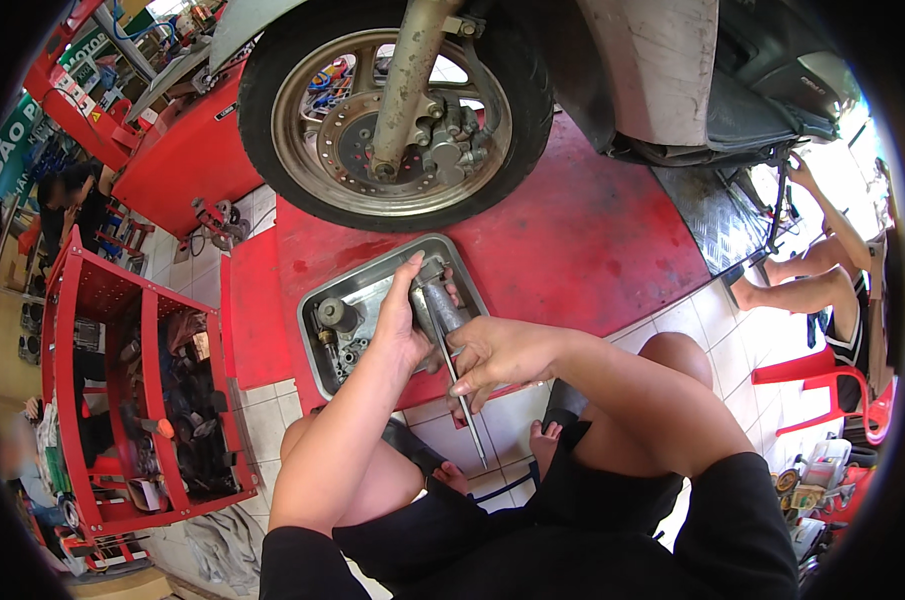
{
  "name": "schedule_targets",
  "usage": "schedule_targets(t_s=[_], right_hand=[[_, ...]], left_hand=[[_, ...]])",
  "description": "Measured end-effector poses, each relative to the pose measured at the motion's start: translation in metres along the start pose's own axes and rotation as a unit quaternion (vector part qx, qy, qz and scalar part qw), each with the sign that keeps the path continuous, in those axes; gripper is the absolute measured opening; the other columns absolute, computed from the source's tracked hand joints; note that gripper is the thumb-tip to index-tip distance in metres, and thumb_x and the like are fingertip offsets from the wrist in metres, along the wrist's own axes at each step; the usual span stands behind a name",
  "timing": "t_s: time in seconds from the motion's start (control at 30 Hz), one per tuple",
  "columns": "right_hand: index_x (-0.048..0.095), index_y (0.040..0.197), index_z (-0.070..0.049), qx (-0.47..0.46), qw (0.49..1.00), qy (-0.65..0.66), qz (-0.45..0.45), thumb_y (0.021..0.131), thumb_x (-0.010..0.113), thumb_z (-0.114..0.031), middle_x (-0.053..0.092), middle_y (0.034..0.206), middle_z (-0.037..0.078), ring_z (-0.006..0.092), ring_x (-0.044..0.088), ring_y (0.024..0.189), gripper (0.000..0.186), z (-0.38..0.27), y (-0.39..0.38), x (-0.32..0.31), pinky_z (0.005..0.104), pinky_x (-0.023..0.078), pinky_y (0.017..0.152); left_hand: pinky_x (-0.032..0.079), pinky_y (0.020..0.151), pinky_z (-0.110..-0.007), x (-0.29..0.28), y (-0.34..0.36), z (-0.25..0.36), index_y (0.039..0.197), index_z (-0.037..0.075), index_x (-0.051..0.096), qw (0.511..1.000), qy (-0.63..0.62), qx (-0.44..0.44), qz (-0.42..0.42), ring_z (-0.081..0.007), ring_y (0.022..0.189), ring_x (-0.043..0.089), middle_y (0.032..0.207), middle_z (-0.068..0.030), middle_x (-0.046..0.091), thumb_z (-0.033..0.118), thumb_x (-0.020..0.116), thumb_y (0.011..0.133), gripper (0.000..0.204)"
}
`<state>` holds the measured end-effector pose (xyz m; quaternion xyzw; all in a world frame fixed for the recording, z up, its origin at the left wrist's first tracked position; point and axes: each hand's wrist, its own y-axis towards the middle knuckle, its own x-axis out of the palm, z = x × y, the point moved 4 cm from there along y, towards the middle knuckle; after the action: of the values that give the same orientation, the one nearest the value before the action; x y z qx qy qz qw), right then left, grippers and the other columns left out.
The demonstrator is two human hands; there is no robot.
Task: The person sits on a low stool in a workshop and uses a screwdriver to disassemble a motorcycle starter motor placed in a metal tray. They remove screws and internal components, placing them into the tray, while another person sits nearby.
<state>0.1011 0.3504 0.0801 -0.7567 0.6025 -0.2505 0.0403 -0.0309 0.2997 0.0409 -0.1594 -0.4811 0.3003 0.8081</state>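
Observation:
Over a metal tray (306, 345), my left hand (400, 318) is wrapped round a grey metal cylinder that looks like a small motor housing (445, 303). Its thumb points up along the side, and fingertips show at the far side. My right hand (502, 355) is closed round a thin metal rod (474, 437) close beside the housing. The rod slants down towards my feet; whether its upper end touches the housing I cannot tell. Inside the tray lie a round metal canister (338, 315) and some small metal parts (352, 352).
A motorcycle's front wheel (262, 130) stands on a red platform (592, 250) just beyond the tray. On the left is a red shelf rack (152, 350) full of parts. A red plastic stool (802, 372) and another person's legs (817, 275) are at the right.

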Motion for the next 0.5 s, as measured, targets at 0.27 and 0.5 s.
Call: schedule_targets(t_s=[0.27,0.5], right_hand=[[0.061,0.098,0.008,0.045,0.991,-0.12,0.041,0.096,0.067,-0.03,0.067,0.084,0.014,0.0222,0.071,0.076,0.039,-0.009,0.0,-0.003,0.0327,0.059,0.069],[0.057,0.111,0.011,0.002,0.993,0.112,-0.033,0.095,0.067,-0.018,0.068,0.091,0.015,0.0241,0.071,0.086,0.035,-0.011,-0.006,0.007,0.034,0.059,0.075]], left_hand=[[0.056,0.071,-0.035,-0.002,0.002,0.009,0.107,0.002,0.062,1.0,0.003,0.023,0.02,-0.0203,0.073,0.064,0.088,-0.0098,0.065,0.048,0.07,0.086,0.051],[0.057,0.069,-0.037,0.004,0.002,0.006,0.11,0.003,0.059,0.999,0.011,0.037,0.009,-0.0214,0.073,0.063,0.091,-0.0113,0.066,0.045,0.068,0.088,0.048]])
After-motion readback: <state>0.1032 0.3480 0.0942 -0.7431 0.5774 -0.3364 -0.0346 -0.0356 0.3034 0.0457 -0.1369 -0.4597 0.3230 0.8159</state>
